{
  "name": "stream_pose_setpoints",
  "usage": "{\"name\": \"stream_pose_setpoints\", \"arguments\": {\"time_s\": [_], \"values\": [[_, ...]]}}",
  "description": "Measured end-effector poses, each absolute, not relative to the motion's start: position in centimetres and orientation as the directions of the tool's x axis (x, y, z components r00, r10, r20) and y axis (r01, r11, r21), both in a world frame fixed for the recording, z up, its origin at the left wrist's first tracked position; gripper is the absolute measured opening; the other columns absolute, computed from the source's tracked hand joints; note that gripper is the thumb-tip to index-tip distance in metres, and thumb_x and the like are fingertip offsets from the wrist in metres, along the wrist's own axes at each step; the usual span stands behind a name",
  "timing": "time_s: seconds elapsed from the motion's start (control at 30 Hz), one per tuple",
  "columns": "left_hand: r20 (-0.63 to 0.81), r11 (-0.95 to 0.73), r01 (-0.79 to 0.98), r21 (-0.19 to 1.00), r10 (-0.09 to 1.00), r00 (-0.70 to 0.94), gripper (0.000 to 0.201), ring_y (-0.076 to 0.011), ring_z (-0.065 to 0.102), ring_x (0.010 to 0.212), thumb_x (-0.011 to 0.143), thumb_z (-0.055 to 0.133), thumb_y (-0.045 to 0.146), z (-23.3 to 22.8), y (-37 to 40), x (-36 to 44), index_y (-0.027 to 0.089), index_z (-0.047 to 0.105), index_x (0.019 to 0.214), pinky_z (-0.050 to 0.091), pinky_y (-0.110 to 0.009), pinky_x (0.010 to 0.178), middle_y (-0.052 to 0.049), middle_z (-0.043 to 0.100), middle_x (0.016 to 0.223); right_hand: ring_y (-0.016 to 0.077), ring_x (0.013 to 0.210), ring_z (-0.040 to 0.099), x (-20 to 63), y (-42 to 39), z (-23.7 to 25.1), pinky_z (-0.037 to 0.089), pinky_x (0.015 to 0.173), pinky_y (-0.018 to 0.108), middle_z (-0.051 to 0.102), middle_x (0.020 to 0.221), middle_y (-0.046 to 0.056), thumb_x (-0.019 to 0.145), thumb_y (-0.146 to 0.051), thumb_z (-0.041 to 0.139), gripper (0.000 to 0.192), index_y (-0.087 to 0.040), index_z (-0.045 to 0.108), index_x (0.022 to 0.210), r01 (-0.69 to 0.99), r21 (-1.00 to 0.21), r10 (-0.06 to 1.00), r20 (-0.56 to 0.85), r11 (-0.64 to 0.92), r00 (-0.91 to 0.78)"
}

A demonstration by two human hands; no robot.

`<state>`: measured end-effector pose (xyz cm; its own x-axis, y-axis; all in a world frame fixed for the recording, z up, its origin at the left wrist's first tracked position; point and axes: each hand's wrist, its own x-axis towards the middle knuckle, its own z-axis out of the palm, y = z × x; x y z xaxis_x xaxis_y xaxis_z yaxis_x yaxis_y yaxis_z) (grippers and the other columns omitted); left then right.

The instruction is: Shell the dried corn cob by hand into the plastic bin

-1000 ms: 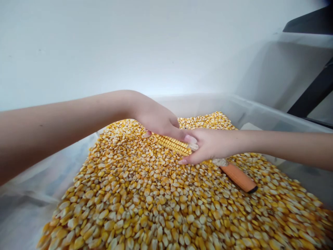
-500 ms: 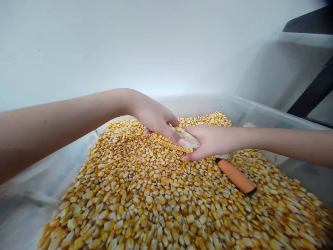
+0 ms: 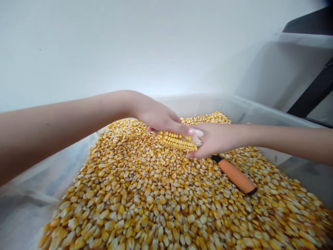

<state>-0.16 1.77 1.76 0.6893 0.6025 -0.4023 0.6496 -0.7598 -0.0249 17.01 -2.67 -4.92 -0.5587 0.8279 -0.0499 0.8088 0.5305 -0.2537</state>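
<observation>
"Cob (image 3: pixel 175 141) update?"
"Left hand (image 3: pixel 158 116) slid its thumb (image 3: pixel 194 132) rightward, so less bare core (image 3: pixel 198 141) shows."
"Fingers?"
"Closed on cob, frame centre; right hand (image 3: pixel 218 139) grips its right end above loose kernels (image 3: pixel 145 201)."

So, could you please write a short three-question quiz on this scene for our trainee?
1. True or false: the left hand and the right hand are both on the corn cob.
2. Multiple choice: what is the main colour of the tool handle lying on the loose kernels? A) blue B) orange C) green
3. Short answer: which hand is closer to that handle?

Key: 1. True. 2. B. 3. The right hand.
</observation>
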Motion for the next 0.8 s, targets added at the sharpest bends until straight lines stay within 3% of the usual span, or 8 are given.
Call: {"name": "stream_pose_setpoints", "arguments": {"time_s": [0.1, 0.27, 0.7, 0.8], "values": [[-0.481, -0.782, 0.624, -0.012, 0.551, 0.682, 0.053, -0.0222, 0.049, 0.094, 0.07, 0.038, 0.056, 1.9, 1.5, -0.1, 0.023, 0.054, 0.108, 0.034, -0.028, 0.083, -0.004, 0.062, 0.095, 0.0116, 0.059, 0.05, 17.2, -2.5, -4.7, 0.034, 0.048, 0.02, 0.056, 0.071, -0.002, 0.06, -0.037, 0.06, 0.033, -0.018, 0.046, 0.084, 0.797, -0.252, 0.813, -0.063, 0.548, -0.579], [-0.477, -0.789, 0.614, 0.001, 0.539, 0.694, 0.052, -0.0204, 0.052, 0.085, 0.071, 0.035, 0.056, 2.0, 0.7, 0.3, 0.02, 0.058, 0.101, 0.036, -0.026, 0.078, -0.004, 0.062, 0.088, 0.0164, 0.069, 0.053, 17.2, -2.5, -4.7, 0.036, 0.056, 0.022, 0.06, 0.083, 0.002, 0.06, -0.038, 0.059, 0.038, -0.018, 0.049, 0.09, 0.802, -0.242, 0.812, -0.08, 0.547, -0.578], [-0.38, -0.782, 0.592, -0.194, 0.616, 0.69, 0.058, -0.0184, 0.054, 0.069, 0.072, 0.027, 0.062, 2.0, -1.0, 0.7, 0.018, 0.06, 0.09, 0.036, -0.027, 0.07, -0.007, 0.063, 0.075, 0.0141, 0.058, 0.051, 17.1, -2.6, -4.7, 0.034, 0.051, 0.023, 0.059, 0.072, 0.0, 0.059, -0.034, 0.057, 0.039, -0.018, 0.05, 0.094, 0.838, -0.136, 0.847, 0.03, 0.529, -0.53], [-0.36, -0.794, 0.58, -0.183, 0.603, 0.712, 0.059, -0.0171, 0.053, 0.066, 0.072, 0.025, 0.062, 1.8, -0.7, 0.7, 0.017, 0.059, 0.089, 0.037, -0.026, 0.067, -0.007, 0.062, 0.073, 0.0147, 0.06, 0.051, 17.3, -2.5, -4.4, 0.034, 0.051, 0.024, 0.059, 0.072, 0.0, 0.059, -0.032, 0.057, 0.035, -0.018, 0.052, 0.091, 0.829, -0.133, 0.837, 0.001, 0.543, -0.547]]}}
